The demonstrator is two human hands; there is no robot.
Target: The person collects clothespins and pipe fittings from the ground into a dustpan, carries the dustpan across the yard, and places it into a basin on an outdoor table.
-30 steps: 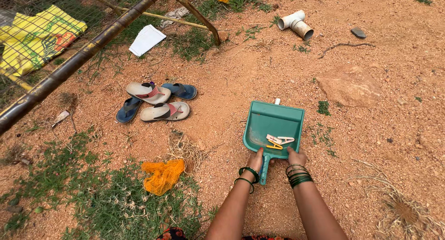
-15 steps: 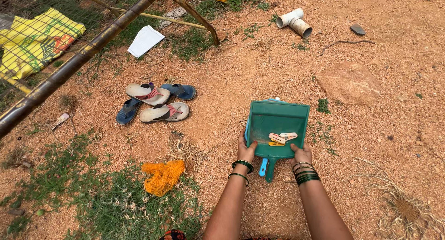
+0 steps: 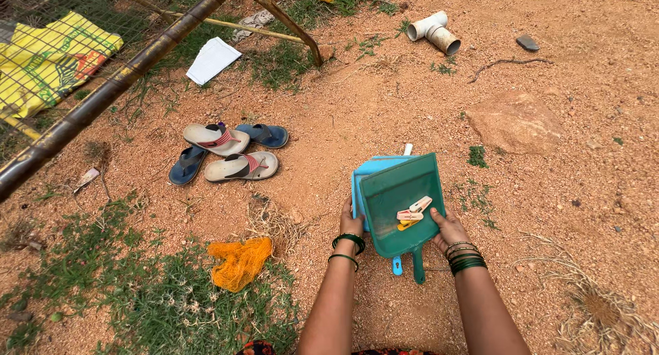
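Seen from the head camera, the person is bending over bare reddish ground [image 3: 549, 211] and is working with two stacked dustpans. The right hand [image 3: 447, 229] is gripping the right rim of the green dustpan [image 3: 395, 197], near the corner where the handle begins, and is tilting it so that its left edge is standing higher. Probably because of this tilt, the few clothes pegs [image 3: 412, 214], pale and yellow, are lying together toward the lower right part of the pan, close to the thumb. The left hand [image 3: 351, 221] is closed on the left edge of the blue dustpan [image 3: 364, 176], which is showing from under the green one along its top and left side; it seems to be holding this pan steady so that the two can be told apart. The hands are apart, one on each side, each clamped on its own pan. Both handles are pointing down toward the person.

To the left, two pairs of sandals [image 3: 226, 152] are lying on the dirt, near a rusty metal bar [image 3: 103, 98]. An orange net [image 3: 240, 260] is resting at the edge of the grass. A white pipe piece [image 3: 432, 31] is lying far up, well apart from the pans.
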